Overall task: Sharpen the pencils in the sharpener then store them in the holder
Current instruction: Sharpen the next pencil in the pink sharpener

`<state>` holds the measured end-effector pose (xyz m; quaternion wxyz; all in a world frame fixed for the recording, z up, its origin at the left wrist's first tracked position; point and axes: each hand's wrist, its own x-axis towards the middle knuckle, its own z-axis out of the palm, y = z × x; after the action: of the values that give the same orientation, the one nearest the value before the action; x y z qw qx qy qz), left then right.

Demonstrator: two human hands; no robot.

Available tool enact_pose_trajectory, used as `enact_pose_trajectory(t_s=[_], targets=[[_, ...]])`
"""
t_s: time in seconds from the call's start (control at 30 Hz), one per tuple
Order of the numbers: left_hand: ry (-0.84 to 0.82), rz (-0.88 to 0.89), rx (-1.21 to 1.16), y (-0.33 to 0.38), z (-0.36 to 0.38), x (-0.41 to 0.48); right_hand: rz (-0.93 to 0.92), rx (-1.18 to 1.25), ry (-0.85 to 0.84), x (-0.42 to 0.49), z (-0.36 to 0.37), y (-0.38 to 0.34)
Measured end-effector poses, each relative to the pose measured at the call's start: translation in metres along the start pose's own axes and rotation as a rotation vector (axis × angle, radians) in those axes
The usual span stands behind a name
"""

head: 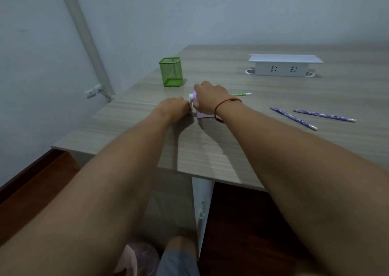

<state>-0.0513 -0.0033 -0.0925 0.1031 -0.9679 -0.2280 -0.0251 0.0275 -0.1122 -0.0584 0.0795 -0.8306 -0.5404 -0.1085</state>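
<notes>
Now sharpening pencil 1: right hand [208, 98] clamps sharpener [203, 114] top, green pencil [241, 94] sticking out; left hand [175, 108] closed at crank side. Next: pull pencil, drop in holder [171, 71]

Head view, looking forward-down, desk [273, 141] near.

A small office or study corner is suggested. A wood-grain bench [273, 149] is set against plain pale walls [189, 12], and a white socket box [281, 68] is mounted over a cable opening in its top. A green mesh holder [171, 71] and loose pencils [293, 118] (desk stationery) are seen, with dark wooden flooring [242, 223] below.
</notes>
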Motion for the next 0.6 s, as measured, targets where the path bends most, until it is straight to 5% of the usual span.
enact_pose_trajectory(t_s=[0.27, 0.6], targets=[[0.188, 0.134, 0.199, -0.021, -0.025, 0.018, -0.016, -0.017, -0.024, 0.000, -0.003, 0.003], [0.266, 0.095, 0.268, -0.020, -0.031, 0.018, 0.000, -0.005, -0.044, -0.002, -0.006, 0.000]])
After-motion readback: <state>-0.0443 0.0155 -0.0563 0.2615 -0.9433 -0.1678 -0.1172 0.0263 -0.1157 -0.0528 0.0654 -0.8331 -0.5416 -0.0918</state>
